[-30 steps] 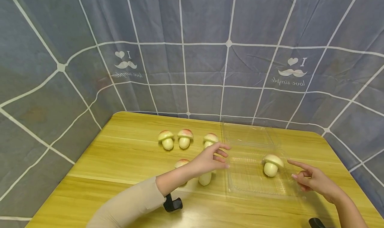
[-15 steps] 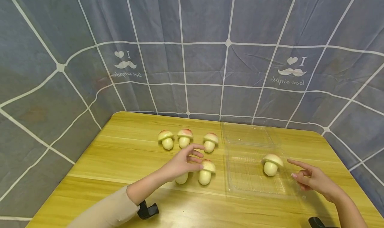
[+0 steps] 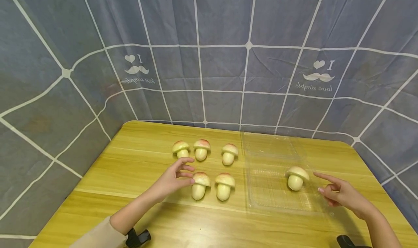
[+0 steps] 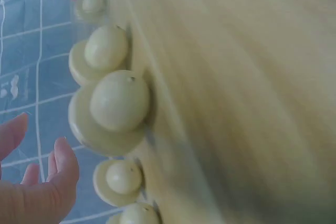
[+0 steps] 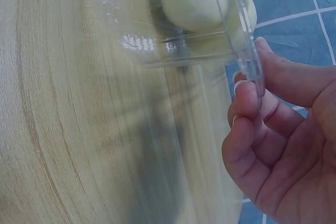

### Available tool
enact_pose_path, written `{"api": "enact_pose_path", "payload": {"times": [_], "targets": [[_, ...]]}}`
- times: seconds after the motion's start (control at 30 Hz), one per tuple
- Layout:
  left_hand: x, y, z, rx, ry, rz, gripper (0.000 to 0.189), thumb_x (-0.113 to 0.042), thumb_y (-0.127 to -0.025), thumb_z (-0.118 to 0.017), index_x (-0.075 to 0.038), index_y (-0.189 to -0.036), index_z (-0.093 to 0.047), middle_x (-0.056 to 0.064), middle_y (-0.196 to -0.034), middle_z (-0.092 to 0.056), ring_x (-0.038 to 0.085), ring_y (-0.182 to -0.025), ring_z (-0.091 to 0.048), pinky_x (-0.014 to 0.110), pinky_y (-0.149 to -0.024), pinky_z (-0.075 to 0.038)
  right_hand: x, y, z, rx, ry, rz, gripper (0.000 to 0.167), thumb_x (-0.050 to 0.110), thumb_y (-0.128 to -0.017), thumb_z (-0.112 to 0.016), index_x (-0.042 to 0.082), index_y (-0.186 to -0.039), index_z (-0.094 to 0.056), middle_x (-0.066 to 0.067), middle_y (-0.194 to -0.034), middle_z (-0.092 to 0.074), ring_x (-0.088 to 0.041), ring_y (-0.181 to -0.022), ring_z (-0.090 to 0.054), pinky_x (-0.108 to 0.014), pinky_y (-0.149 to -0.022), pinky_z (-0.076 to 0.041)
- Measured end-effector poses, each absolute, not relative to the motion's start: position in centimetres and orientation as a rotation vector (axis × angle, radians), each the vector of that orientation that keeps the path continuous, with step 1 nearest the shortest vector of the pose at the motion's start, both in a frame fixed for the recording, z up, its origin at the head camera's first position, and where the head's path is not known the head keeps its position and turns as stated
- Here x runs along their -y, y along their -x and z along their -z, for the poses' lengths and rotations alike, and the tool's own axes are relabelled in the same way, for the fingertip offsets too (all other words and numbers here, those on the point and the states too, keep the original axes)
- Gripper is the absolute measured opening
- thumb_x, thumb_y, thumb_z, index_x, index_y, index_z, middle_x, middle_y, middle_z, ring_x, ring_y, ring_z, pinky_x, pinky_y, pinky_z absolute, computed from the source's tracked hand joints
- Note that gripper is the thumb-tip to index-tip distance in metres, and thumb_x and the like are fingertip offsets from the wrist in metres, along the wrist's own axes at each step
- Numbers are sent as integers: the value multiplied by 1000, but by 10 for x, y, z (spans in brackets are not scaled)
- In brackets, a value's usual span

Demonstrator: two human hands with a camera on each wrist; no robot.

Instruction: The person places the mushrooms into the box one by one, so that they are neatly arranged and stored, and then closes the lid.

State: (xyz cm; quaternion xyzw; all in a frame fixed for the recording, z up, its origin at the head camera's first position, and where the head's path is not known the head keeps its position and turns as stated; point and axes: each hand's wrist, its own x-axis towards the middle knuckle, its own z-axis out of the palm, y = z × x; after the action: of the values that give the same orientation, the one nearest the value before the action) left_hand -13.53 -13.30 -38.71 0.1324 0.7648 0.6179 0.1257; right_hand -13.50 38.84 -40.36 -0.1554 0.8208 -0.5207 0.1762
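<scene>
Several toy mushrooms with pale stems and pink-tinged caps lie left of the box in two rows. My left hand (image 3: 173,179), fingers loosely bent and holding nothing, hovers beside the front-left mushroom (image 3: 200,186), below the back-left mushroom (image 3: 180,149). In the left wrist view, a gap separates the fingers from the nearest large mushroom (image 4: 121,100). A clear plastic box (image 3: 264,201) lies with its lid folded back, one mushroom (image 3: 295,179) inside at the right. My right hand (image 3: 346,197) is at the box's right side; in the right wrist view its fingers pinch the rim (image 5: 252,61).
The wooden table (image 3: 107,201) carries everything. A grey-blue curtain (image 3: 222,70) with white lines hangs along the table's back and sides. The clear lid (image 3: 271,144) reaches toward the back edge. Black wrist mounts (image 3: 138,238) sit under both wrists.
My left hand has moved left, from beside the box across the mushrooms to their left side, uncovering the front ones. The right hand and the box have stayed in place.
</scene>
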Motion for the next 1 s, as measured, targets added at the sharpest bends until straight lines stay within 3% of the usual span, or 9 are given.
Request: {"api": "enact_pose_path", "payload": {"times": [1.0], "targets": [[142,138,419,-2177,-296,-1737,66,-9,-83,-70,0,-137,-32,26,-127,-39,33,-106,-50,37,-79,-50,-388,135,403,-2311,439,1478,55,6,-97,-47,52,-125,-41,-5,-61,-46,-16,-50,-39,-36,-44,-27]]}}
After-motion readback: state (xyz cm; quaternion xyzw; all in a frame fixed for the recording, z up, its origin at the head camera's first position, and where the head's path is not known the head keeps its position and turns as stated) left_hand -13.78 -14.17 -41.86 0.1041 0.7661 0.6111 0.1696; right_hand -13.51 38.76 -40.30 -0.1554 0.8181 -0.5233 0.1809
